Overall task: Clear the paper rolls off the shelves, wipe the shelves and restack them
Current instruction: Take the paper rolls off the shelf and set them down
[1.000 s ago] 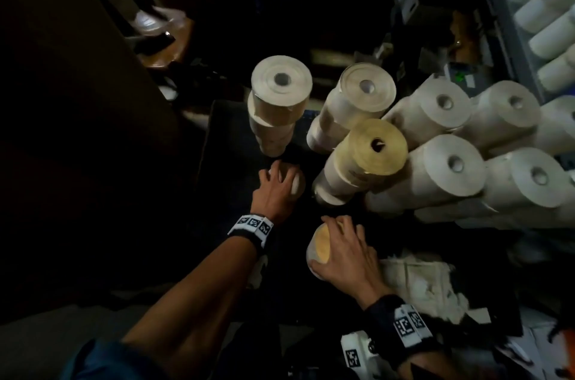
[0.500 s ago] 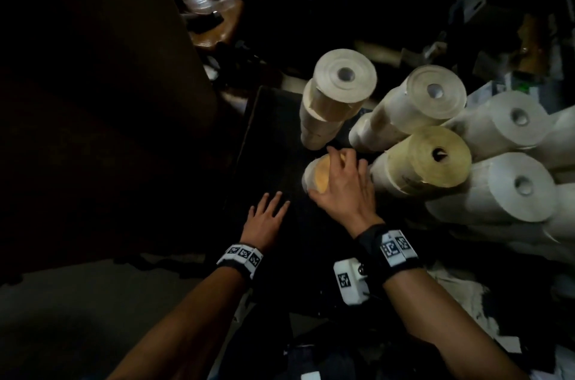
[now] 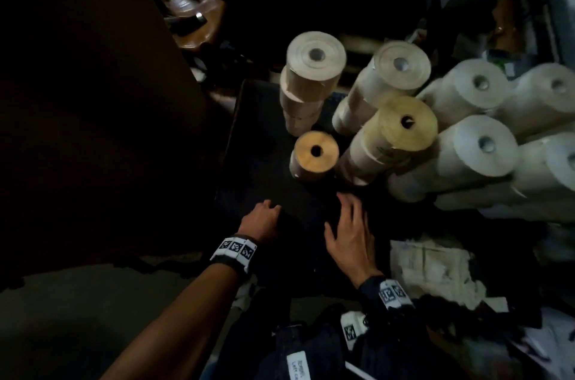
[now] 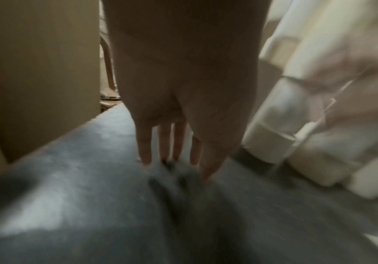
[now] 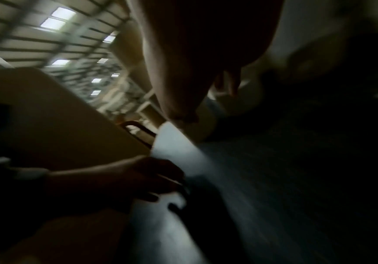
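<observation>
The small roll [image 3: 315, 155] is standing on end just beyond both empty hands, the right hand [image 3: 350, 233] lying nearer, fingers [image 3: 348, 204] apart.

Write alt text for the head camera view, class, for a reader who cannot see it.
Two bare hands, the left hand and the right hand, rest open on a dark shelf surface, holding nothing. Just beyond them a short tan paper roll stands on end, with taller stacks of cream and white rolls crowded behind and to the right.
</observation>
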